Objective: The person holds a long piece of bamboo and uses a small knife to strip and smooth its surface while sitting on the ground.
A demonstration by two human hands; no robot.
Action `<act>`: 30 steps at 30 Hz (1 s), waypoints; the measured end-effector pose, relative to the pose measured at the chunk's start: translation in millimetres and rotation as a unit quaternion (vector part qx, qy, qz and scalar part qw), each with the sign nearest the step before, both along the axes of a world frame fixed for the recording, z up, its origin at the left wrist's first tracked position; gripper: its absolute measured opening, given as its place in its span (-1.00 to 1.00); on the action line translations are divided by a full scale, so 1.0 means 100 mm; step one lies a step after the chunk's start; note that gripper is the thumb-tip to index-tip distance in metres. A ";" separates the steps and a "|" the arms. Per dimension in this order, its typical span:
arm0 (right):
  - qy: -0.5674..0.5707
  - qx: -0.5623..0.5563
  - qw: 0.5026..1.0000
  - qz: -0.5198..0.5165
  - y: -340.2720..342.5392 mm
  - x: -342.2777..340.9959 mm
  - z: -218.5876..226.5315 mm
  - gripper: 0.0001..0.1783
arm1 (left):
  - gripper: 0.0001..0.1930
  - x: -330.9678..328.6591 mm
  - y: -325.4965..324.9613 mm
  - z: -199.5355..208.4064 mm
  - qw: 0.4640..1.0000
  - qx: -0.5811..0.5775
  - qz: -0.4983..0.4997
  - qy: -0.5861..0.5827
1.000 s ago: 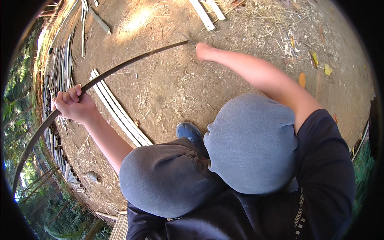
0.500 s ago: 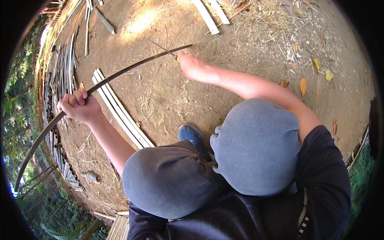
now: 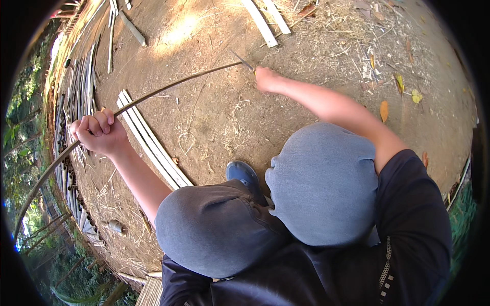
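Note:
My left hand is closed round a long, dark, thin strip, perhaps split bamboo. The strip runs from the lower left, through my fist, up to the right, where its far end lies by a knife. That knife has a narrow blade crossing the strip's tip, and my right hand is wrapped round its handle, most of which the fingers hide. Whether blade and strip touch, I cannot tell. Both arms are stretched out ahead of my bent knees.
Pale split strips lie on the dirt ahead of my left knee. More pale strips lie at the far side. A bundle of long poles is at the left, with a short tube piece nearer. Shavings and leaves litter the right.
My right hand and the knife have moved right, from along the strip to its far end. The strip has turned so its narrower side shows. My left hand has kept its place.

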State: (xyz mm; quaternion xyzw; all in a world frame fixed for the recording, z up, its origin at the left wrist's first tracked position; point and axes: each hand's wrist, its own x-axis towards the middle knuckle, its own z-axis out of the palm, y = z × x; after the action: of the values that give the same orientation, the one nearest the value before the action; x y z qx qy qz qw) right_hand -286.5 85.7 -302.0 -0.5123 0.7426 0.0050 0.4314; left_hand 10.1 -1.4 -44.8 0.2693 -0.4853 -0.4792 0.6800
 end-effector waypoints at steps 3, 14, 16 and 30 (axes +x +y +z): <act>-0.077 -0.013 0.996 -0.047 0.06 0.09 0.14 -0.64 | -0.73 0.05 -0.02 0.00 1.000 -0.006 0.003 0.001; -0.039 -0.076 0.992 -0.088 -0.01 0.06 -0.05 -0.63 | -0.73 0.00 -0.06 -0.01 1.000 0.008 0.014 0.012; -0.019 0.007 0.998 -0.063 -0.08 -0.05 -0.14 -0.63 | -0.72 -0.06 -0.03 -0.02 0.999 0.011 0.051 0.004; -0.153 -0.132 0.978 0.045 0.16 0.52 1.18 -0.53 | -0.78 -0.11 -0.04 -0.07 0.975 0.054 0.197 0.084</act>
State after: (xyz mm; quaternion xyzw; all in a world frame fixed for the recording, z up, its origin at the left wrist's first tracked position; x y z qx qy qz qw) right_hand -235.0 102.0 -184.2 -0.5926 0.6381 -0.1519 0.4675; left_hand -0.7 -5.2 -51.4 0.3546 -0.3370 -0.3824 0.7839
